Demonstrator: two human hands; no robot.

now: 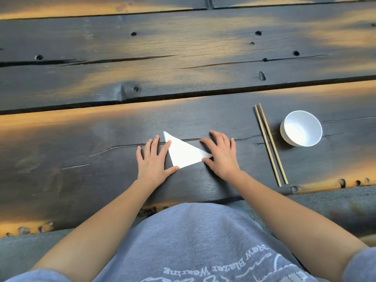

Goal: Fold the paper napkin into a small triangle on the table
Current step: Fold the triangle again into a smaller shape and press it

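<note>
Head view looks down on a dark plank bench (81,139), where the paper napkin (184,152) lies flat as a white triangle near the front edge, about midway along it. Both hands are spread open and pressed palm-down, gripping nothing. The left hand (153,159) rests along the napkin's left side, forefinger and thumb touching its edge. The right hand (220,154) covers the right-hand point, thumb on the paper. Toward the right end lie 2 chopsticks (269,144), with a white bowl (301,128) just beyond them. Judging by the shape, folding looks nearly done: the triangle exists and its creases are being flattened. Whether 1 more fold is needed to make it small, I cannot tell.
</note>
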